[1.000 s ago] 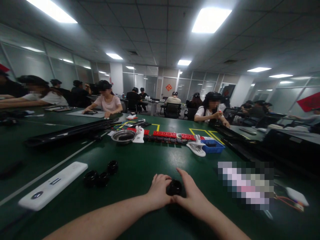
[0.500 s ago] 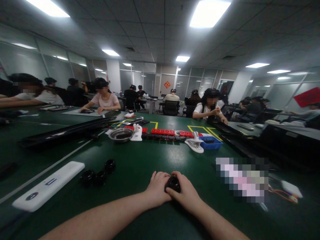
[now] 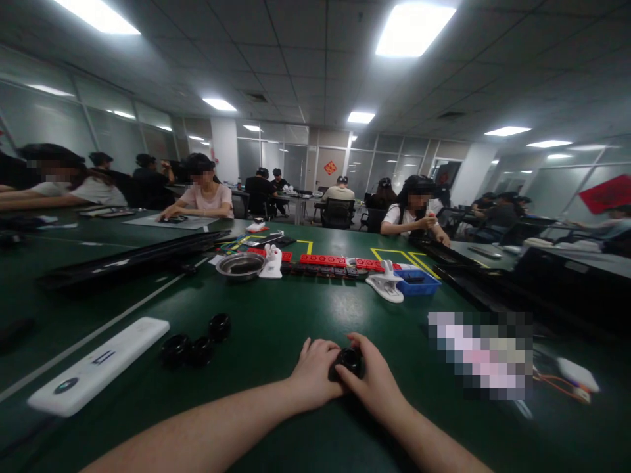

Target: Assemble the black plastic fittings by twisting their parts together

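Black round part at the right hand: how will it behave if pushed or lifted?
The black round part is probably stiff: its rim looks circular against the right hand. Its shiny surface may be slippery. Its curved outer wall could let it roll if tipped.

white oblong device (image 3: 116,358) | metal bowl (image 3: 241,275) beside white clip (image 3: 271,264) | red blocks (image 3: 323,259) | blue tray (image 3: 421,290), right

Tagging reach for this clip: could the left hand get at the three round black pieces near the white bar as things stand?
Probably yes: nothing visible stands between the left hand and the three round black pieces, though that hand lies against a fourth piece, which the right hand grips.
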{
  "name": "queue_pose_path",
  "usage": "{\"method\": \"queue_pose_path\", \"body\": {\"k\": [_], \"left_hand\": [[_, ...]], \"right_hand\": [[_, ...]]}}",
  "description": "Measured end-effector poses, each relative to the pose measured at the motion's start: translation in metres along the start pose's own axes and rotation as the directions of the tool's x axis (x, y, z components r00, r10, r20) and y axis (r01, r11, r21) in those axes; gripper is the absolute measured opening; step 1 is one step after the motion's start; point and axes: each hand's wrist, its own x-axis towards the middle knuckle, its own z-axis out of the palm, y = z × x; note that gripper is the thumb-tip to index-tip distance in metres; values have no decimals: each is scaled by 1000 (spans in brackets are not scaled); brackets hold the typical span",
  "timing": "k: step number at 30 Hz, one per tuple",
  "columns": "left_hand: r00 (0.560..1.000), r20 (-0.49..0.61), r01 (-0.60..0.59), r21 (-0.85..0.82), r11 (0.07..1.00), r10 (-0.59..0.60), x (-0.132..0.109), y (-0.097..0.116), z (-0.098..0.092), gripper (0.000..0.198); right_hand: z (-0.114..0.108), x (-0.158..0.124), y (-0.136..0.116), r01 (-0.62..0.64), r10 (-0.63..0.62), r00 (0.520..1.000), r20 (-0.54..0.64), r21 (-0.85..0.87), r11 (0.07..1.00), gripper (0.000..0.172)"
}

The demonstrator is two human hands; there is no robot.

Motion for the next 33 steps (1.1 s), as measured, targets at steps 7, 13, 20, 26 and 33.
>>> {"method": "queue_pose_path", "body": {"k": [7,13,20,26,33], "left_hand": [[1000,-11,-6,16,1000,6,-1,1,0,42],[1000,10,8,9,1000,-8,1,0,0,49],[999,6,-41,25,999,41,0,-2,2,46],[1000,13,-19,23,1000,18,1,-1,1,49],[999,36,-32,30,999,31,0,0,0,45]], "right_hand": [[-4,-1,-6,54,-54,999,8,-139,989,58],[-5,-3,-5,107,-103,991,82,-51,993,52],[-6,-3,-8,64,-58,997,42,-159,985,63],[-9,-5,-9,120,-117,980,161,-13,993,62],[-11,-1,-10,40,-28,997,74,-157,987,62]]}}
